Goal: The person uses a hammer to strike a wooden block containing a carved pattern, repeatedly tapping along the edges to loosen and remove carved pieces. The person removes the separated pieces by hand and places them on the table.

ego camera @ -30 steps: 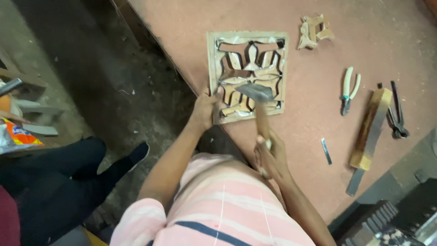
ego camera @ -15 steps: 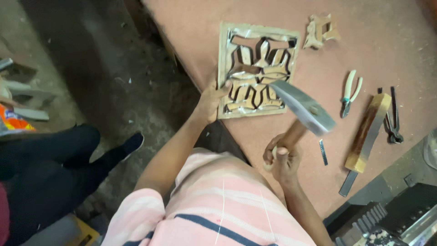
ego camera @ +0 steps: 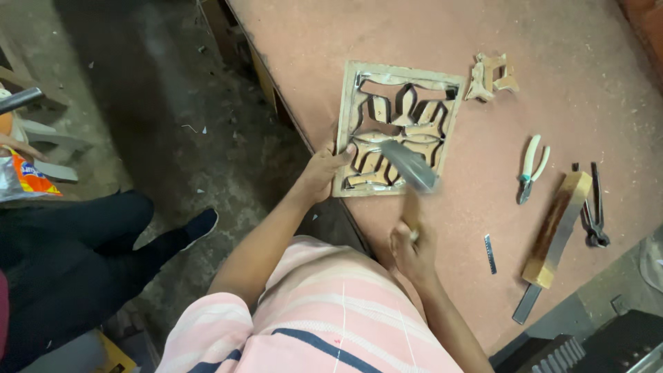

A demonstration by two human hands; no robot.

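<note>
Carved wooden panel (ego camera: 397, 131) flat — hammer (ego camera: 409, 166) above

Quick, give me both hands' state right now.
Left hand: open, pressing on the frame edge.
Right hand: closed on the hammer handle.

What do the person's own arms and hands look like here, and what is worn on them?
Both arms are bare from the short sleeves down. The left hand and right hand wear no gloves; no watch or bracelet shows, and rings are too small to tell. The shirt is pale pink with lighter stripes, a dark navy band and thin white lines.
</note>
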